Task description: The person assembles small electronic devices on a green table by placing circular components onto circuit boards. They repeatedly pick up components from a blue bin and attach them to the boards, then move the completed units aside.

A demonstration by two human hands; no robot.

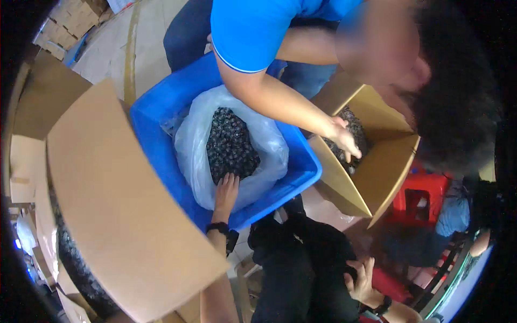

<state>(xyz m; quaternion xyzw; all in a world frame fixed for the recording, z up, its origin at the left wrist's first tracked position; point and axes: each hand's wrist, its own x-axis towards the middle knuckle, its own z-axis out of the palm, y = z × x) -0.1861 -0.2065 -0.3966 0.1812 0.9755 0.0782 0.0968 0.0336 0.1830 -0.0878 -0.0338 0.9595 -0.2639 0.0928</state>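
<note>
My left hand (pixel 227 188) reaches into a clear plastic bag (pixel 194 156). Its fingers lie stretched out on a heap of small dark round parts (pixel 232 142), and no part shows in its grip. The bag lines a blue plastic bin (pixel 156 105) in front of me. Part of my left forearm is hidden under a cardboard flap (pixel 118 194). My right hand (pixel 363 281) rests beside my knee, fingers apart and holding nothing. What the small parts are exactly is too small to tell.
A co-worker in a blue shirt (pixel 253 32) leans over the bin, one hand (pixel 344 141) in a cardboard box (pixel 390 177) of similar dark parts. Another box with dark contents (pixel 81 264) stands at left. A red stool (pixel 423 188) is at right, stacked cartons (pixel 70 21) far left.
</note>
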